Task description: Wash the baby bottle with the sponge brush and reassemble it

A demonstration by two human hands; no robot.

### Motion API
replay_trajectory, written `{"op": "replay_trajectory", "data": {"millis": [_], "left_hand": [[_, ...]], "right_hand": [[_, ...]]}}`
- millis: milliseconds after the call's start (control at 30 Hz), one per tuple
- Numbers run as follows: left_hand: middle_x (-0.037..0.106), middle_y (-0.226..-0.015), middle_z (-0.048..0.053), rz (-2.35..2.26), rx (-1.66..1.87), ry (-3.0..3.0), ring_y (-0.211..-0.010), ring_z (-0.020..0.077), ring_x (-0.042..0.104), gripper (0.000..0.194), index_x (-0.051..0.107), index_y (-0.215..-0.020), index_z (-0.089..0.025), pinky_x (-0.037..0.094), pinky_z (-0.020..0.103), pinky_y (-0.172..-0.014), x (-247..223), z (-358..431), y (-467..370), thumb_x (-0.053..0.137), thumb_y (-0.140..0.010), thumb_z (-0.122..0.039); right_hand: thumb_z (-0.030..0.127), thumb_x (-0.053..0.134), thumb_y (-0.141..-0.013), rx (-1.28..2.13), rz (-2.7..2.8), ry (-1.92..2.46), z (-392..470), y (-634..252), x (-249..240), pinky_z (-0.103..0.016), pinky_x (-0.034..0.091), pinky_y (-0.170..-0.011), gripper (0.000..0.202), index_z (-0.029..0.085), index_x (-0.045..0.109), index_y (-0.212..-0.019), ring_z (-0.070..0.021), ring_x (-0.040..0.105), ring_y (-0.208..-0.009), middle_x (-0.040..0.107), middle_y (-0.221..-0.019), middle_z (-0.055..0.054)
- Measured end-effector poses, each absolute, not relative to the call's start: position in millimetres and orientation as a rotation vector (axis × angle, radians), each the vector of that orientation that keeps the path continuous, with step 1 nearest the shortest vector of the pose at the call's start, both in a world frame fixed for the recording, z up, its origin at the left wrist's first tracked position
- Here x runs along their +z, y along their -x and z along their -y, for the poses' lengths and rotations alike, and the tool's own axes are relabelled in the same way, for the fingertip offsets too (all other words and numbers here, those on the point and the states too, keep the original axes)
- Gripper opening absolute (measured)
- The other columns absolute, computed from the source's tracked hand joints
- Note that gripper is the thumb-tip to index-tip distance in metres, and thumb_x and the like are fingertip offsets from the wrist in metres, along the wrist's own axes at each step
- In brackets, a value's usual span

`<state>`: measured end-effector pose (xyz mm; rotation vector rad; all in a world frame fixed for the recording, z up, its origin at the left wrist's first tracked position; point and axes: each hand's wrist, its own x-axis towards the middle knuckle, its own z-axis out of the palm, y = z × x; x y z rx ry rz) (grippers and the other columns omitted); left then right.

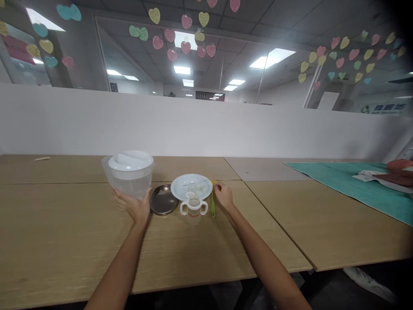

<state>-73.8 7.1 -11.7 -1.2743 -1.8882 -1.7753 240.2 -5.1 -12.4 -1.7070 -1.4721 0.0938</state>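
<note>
Forearms (269,262) outstretched, left hand (135,206) wide around lidded container (130,172), right hand (225,194) curled, grip unclear, beside green utensil (213,209).

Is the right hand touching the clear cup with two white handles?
Apart. The head view shows the green handle and bare tabletop between the right hand and the cup.

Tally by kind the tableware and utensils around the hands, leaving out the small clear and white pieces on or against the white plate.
Lidded pitcher: 1
Round metal dish: 1
White plate: 1
Two-handled cup: 1
Green-handled utensil: 1
Total: 5
</note>
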Motion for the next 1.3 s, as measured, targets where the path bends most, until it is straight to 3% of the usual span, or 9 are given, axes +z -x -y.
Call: {"op": "replay_trajectory", "data": {"millis": [167, 300, 467, 600, 733, 800, 867, 1067, 1300], "left_hand": [[0.017, -0.143, 0.026, 1.914, -1.792, 1.261, -0.132, 0.0404, 0.021, 0.111, -0.004, -0.140, -0.009, 0.023, 0.054, -0.107, -10, -5, 76, 0.062, -0.066, -0.059], [0.016, -0.144, 0.026, 2.001, -1.764, 1.261, -0.131, 0.0419, 0.021, 0.110, -0.004, -0.140, -0.008, 0.024, 0.055, -0.107, -7, -4, 76, 0.058, -0.067, -0.062], [0.015, -0.145, 0.025, 2.049, -1.802, 1.253, -0.133, 0.0413, 0.018, 0.113, -0.004, -0.141, -0.011, 0.022, 0.058, -0.105, -3, -3, 75, 0.061, -0.064, -0.062], [0.007, -0.146, 0.027, 1.871, -1.848, 1.236, -0.135, 0.0419, 0.007, 0.114, -0.005, -0.141, -0.010, 0.010, 0.066, -0.103, 8, 10, 68, 0.065, -0.064, -0.056], [0.041, -0.134, 0.018, 1.345, -1.810, 1.557, -0.127, 0.0293, 0.035, 0.077, 0.026, -0.137, -0.012, 0.025, 0.046, -0.106, 21, 17, 45, 0.060, -0.075, -0.041], [0.058, -0.114, 0.011, 1.200, -1.678, 1.940, -0.111, 0.0230, 0.051, 0.045, 0.048, -0.122, -0.016, 0.035, 0.038, -0.099, 26, 10, 27, 0.051, -0.082, -0.036], [0.064, -0.103, 0.007, 1.198, -1.494, 2.275, -0.099, 0.0205, 0.056, 0.030, 0.060, -0.106, -0.020, 0.039, 0.035, -0.093, 31, -5, 5, 0.044, -0.086, -0.035], [0.067, -0.103, 0.007, 1.318, -0.851, 2.799, -0.101, 0.0228, 0.056, 0.035, 0.068, -0.096, -0.022, 0.035, 0.034, -0.091, 38, -48, -55, 0.040, -0.085, -0.041], [0.067, -0.069, 0.008, 1.372, -0.601, 2.908, -0.081, 0.0230, 0.059, 0.035, 0.065, -0.056, -0.019, 0.031, 0.037, -0.089, 25, -71, -73, 0.053, -0.075, -0.046]], "right_hand": [[0.036, 0.045, -0.084, 0.170, 1.431, 1.993, 4, -245, -14, -0.021, 0.036, -0.056, 0.030, 0.016, 0.067, -0.082, -0.0170, 0.062, -0.073, 0.068, -0.079, -0.007], [0.058, 0.058, -0.070, 0.377, 1.591, 2.042, 4, -243, -19, -0.023, 0.034, -0.053, 0.042, 0.017, 0.064, -0.062, -0.0204, 0.062, -0.067, 0.064, -0.061, -0.007], [0.033, 0.072, -0.058, 0.499, 1.544, 2.013, 5, -241, -23, -0.023, 0.036, -0.054, 0.019, 0.019, 0.059, -0.058, -0.0217, 0.062, -0.069, 0.060, -0.055, -0.004], [0.030, 0.060, -0.071, 0.562, 1.387, 1.989, 2, -250, -33, -0.022, 0.038, -0.049, 0.020, 0.018, 0.056, -0.057, -0.0185, 0.061, -0.059, 0.058, -0.050, -0.004], [0.033, 0.038, -0.087, 0.653, 1.172, 1.896, -2, -260, -44, -0.019, 0.041, -0.044, 0.030, 0.018, 0.053, -0.065, -0.0120, 0.058, -0.047, 0.059, -0.053, -0.003], [0.034, 0.036, -0.088, 0.682, 1.085, 1.849, -4, -261, -48, -0.018, 0.043, -0.043, 0.029, 0.018, 0.051, -0.068, -0.0106, 0.058, -0.045, 0.060, -0.055, -0.002], [0.035, 0.040, -0.087, 0.703, 1.031, 1.818, -6, -260, -49, -0.018, 0.043, -0.042, 0.028, 0.018, 0.050, -0.067, -0.0106, 0.057, -0.043, 0.058, -0.053, -0.001], [0.038, 0.044, -0.084, 0.691, 1.029, 1.765, -7, -253, -47, -0.018, 0.040, -0.038, 0.029, 0.019, 0.050, -0.063, -0.0110, 0.054, -0.038, 0.053, -0.045, 0.002], [0.039, 0.041, -0.084, 0.684, 1.049, 1.743, -6, -249, -42, -0.019, 0.043, -0.039, 0.029, 0.018, 0.054, -0.069, -0.0121, 0.057, -0.042, 0.058, -0.051, -0.001]]}}
